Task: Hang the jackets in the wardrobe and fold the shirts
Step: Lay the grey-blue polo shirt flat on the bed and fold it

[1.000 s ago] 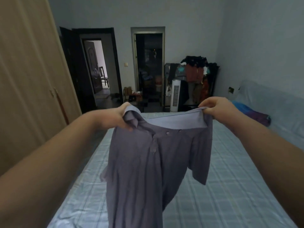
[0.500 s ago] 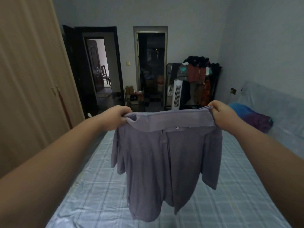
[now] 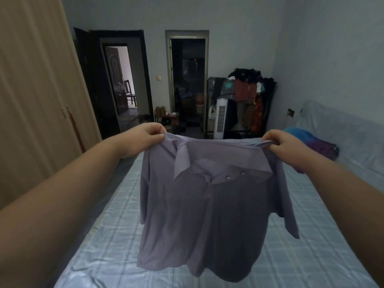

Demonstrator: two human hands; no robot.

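A grey-purple polo shirt [image 3: 207,204] with a collar and buttons hangs spread in the air above the bed. My left hand [image 3: 145,137] pinches its left shoulder and my right hand [image 3: 278,142] pinches its right shoulder. The shirt's front faces me, both short sleeves droop at the sides, and its hem hangs just over the mattress. More clothes, blue and purple [image 3: 315,144], lie bunched on the bed at the right, partly hidden behind my right arm.
The bed [image 3: 108,235] with a pale checked sheet fills the foreground. A tan wardrobe [image 3: 35,104] with shut doors stands at the left. Two doorways, a white tower fan [image 3: 222,117] and a rack piled with clothes [image 3: 247,90] are at the far wall.
My hands have moved apart and lowered a little, stretching the shirt wide by its shoulders. The collar now lies open toward me and the hem hangs closer to the bed.
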